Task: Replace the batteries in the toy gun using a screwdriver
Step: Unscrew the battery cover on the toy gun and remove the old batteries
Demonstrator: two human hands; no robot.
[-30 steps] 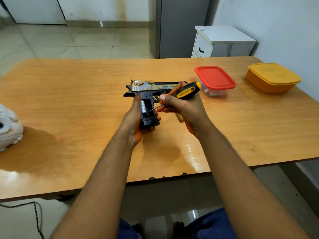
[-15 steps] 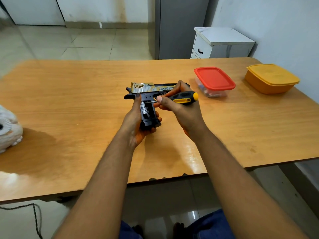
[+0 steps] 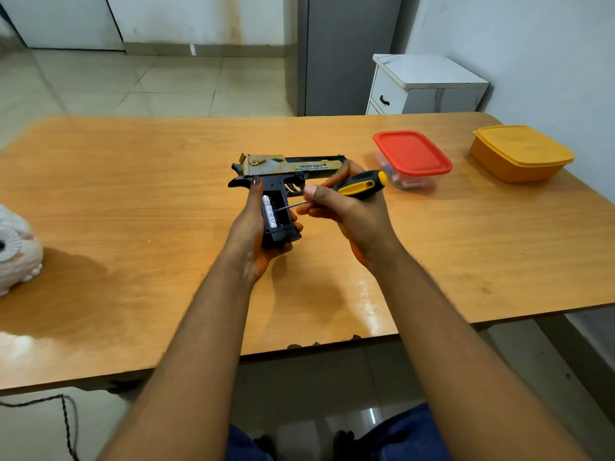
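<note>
Above the table (image 3: 133,201), the toy gun (image 3: 286,171) sits in the left hand (image 3: 253,234), fingers curled round the grip so its open compartment and battery (image 3: 269,211) face up. Right hand (image 3: 346,211) pinches the screwdriver (image 3: 352,187), tip angled in, likely to pry the cell.

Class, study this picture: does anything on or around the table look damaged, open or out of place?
The toy gun has its handle compartment uncovered, a battery exposed, and the screwdriver tip reaching in. The table is chipped along its near edge. Both containers are lidded; nothing is spilled.
</note>
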